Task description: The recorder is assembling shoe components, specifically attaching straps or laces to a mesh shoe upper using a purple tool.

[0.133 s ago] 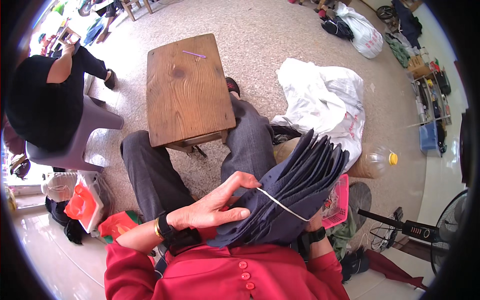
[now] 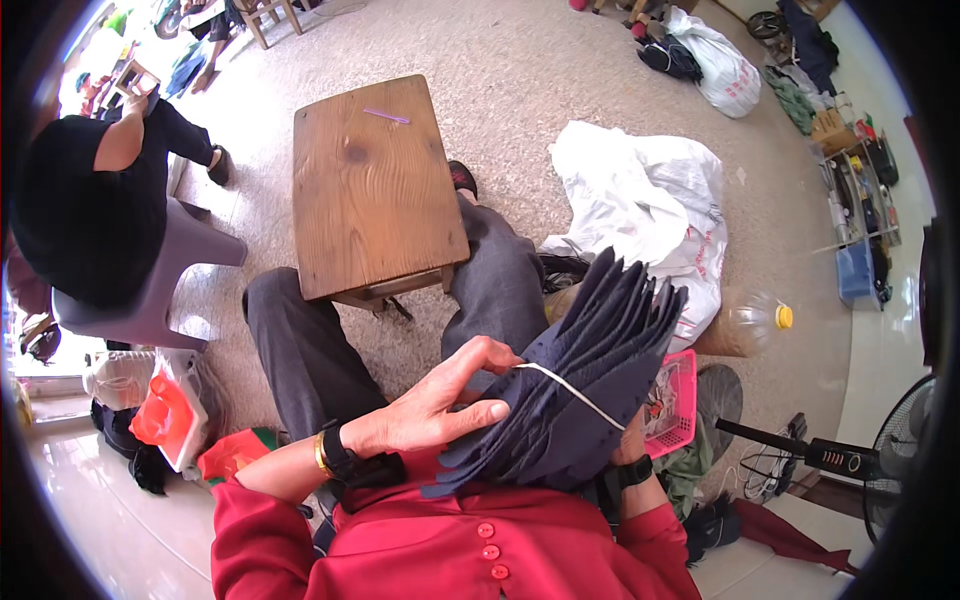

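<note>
A thick bundle of dark navy cloth pieces rests in front of my red top, its pointed ends fanned toward the upper right. A thin white elastic band runs across its middle. My left hand grips the bundle's left side, with the thumb on top and the bent index finger by the end of the band. On the right side, my right hand holds the bundle from beneath; most of its fingers are hidden behind the cloth.
A wooden stool with a purple stick-like tool stands ahead. To the right are a white sack, a pink basket, a large plastic bottle and a fan. Another person sits at left.
The bundle has tilted slightly, and its fanned tips have shifted a little up and left. Both hands still hold it.
</note>
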The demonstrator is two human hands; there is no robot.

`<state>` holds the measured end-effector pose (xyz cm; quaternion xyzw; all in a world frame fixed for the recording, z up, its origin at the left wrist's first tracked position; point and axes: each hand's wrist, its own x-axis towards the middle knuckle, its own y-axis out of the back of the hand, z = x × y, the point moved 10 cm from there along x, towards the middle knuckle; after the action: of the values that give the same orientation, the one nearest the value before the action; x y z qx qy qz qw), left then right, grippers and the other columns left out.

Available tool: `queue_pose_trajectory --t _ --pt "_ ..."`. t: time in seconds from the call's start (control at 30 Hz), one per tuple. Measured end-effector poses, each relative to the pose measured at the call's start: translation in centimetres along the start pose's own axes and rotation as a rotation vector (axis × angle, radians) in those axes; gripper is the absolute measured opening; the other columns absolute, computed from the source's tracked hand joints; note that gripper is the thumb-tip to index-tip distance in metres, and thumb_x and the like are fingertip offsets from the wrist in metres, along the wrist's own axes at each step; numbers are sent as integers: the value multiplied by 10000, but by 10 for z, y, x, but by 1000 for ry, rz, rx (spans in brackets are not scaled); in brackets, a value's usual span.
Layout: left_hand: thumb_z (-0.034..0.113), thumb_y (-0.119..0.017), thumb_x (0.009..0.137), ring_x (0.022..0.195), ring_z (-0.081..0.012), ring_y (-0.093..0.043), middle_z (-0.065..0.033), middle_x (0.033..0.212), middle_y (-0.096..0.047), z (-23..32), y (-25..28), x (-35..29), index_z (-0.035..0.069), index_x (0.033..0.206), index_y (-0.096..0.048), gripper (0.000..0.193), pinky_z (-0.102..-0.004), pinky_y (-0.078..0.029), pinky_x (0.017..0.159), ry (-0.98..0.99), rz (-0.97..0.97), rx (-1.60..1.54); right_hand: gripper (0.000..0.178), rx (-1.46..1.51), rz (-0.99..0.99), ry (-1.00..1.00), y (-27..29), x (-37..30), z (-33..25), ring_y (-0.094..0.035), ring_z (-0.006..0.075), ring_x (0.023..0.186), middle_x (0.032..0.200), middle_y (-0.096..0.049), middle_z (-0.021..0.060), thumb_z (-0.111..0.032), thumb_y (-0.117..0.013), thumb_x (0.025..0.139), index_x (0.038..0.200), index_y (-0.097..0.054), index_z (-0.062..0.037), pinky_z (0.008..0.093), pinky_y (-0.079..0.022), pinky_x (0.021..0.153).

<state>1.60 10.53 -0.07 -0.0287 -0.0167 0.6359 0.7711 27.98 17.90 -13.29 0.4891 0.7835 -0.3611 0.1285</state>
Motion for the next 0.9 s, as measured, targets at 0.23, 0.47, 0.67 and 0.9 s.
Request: queue_pose_trajectory --t 0.23,0.47,0.67,0.9 --pt "150 -635 1023 1215 -187 -515 -86 1245 -498 -21 3 5 39 1282 -490 317 -311 -521 923 3 121 -51 444 372 -68 -93 -17 12 5 -706 256 1130 1283 -716 108 -242 -662 947 1337 -648 -29 428 -595 987" --pt "1 -630 932 1097 -175 -565 -67 1142 -490 -13 2 3 51 1121 -500 235 -276 -597 778 -23 123 128 410 406 -83 -130 -11 7 13 -703 267 1144 1277 -721 122 -204 -633 950 1310 -667 -12 420 -585 1010" --pt "-37 -644 885 913 -342 -572 -142 932 -513 -2 0 -3 2 943 -544 122 -386 -529 693 -37 174 377 456 528 -196 -142 -14 7 16 -696 279 1167 1297 -716 131 -151 -694 912 1325 -648 35 411 -569 1036" --pt "87 -678 928 916 -313 -551 -121 950 -548 35 11 7 5 928 -548 154 -420 -447 836 -137 31 121 492 521 -259 -190 3 18 25 -710 287 1143 1303 -709 156 -76 -700 887 1358 -625 45 423 -568 1047"
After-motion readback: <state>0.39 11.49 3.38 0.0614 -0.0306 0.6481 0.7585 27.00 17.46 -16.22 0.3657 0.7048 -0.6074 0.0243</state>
